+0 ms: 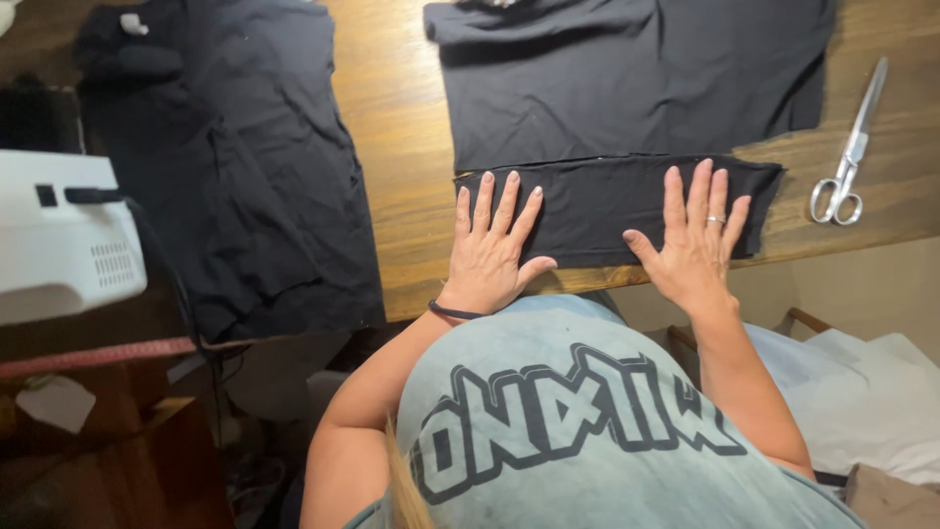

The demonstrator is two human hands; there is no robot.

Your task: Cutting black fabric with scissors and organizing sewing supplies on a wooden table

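Two flat, spread hands (587, 240) on black cloth strip (607, 201), wooden table (401, 127).

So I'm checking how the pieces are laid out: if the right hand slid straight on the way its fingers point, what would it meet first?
Probably the larger black fabric piece: the right hand lies flat on the narrow black strip, fingers pointing across the table toward that piece just beyond the strip's far edge.

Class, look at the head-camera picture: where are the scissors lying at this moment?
The scissors lie on the wooden table at the far right, handles toward the person, just beyond the right hand and the black fabric strip it presses.
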